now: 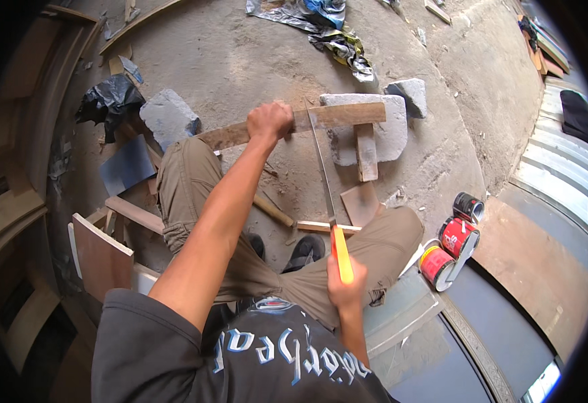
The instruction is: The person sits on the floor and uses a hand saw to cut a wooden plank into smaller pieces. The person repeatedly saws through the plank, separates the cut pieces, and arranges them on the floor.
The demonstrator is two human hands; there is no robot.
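Note:
My left hand (270, 122) is closed over a wooden plank (348, 115), which runs from beside my left knee to a pale stone block (389, 144). In my right hand (347, 285) is the orange and yellow handle of a handsaw (325, 176). Its long blade points away from me, and the far end lies at the plank's edge just right of my left hand. A short wood offcut (366, 153) sits on the block under the plank's right end. Fingers of both hands are partly hidden by their backs.
Another stone block (169, 117) and a black plastic bag (109, 101) lie to the left. A wooden-handled tool (273, 211) rests between my legs. Several paint cans (458, 236) stand by my right knee, next to sheet panels (529, 262). Crumpled plastic (348, 50) is on the ground ahead.

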